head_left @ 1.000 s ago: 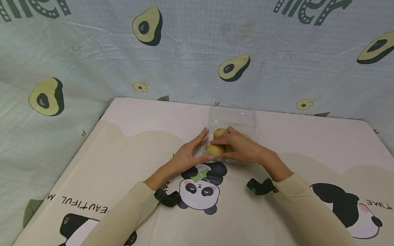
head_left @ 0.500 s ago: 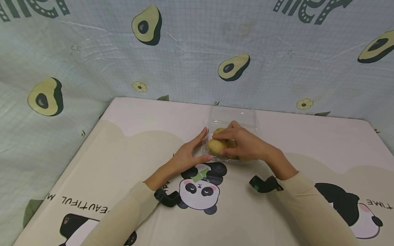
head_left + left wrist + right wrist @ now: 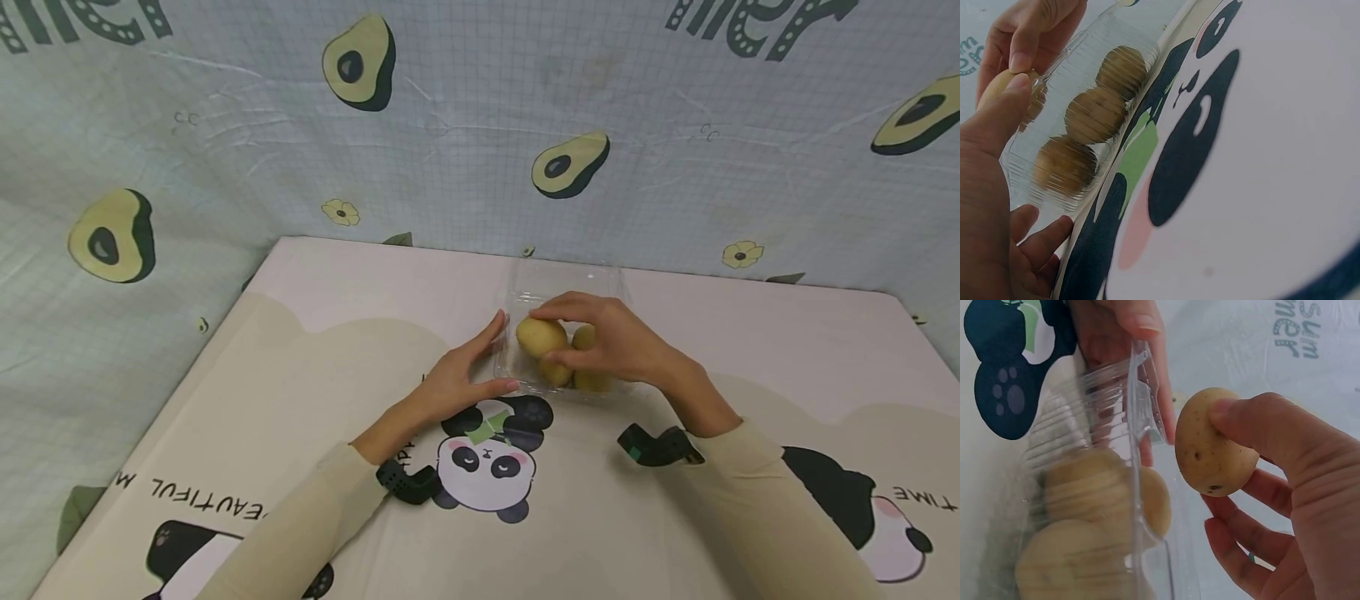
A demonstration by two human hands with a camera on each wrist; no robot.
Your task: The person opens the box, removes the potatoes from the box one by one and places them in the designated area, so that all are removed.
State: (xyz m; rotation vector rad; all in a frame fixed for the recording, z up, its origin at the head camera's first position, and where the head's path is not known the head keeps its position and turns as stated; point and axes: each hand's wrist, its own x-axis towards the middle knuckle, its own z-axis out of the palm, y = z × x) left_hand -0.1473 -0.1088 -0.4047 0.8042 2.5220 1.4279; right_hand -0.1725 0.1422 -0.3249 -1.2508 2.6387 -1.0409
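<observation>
My right hand (image 3: pixel 618 337) pinches a potato (image 3: pixel 1207 459) between thumb and fingers. That yellowish potato has small dark spots and is raised over the rim of the clear plastic box (image 3: pixel 517 367). Inside the box several more potatoes (image 3: pixel 1094 115) lie close together; in the head view the right hand partly covers them. My left hand (image 3: pixel 456 385) lies along the box's left side, thumb and fingers spread and fairly straight. Whether it presses the wall is hard to tell.
The hinged clear lid (image 3: pixel 566 279) lies back, opened toward the far table edge. Beneath is a table with a panda-print cover (image 3: pixel 420 292). A fabric backdrop (image 3: pixel 465 108) with avocado prints stands just behind it.
My right hand has lifted the potato from the box's near left corner, moving it up, away from me and slightly right. The left hand has stayed in place.
</observation>
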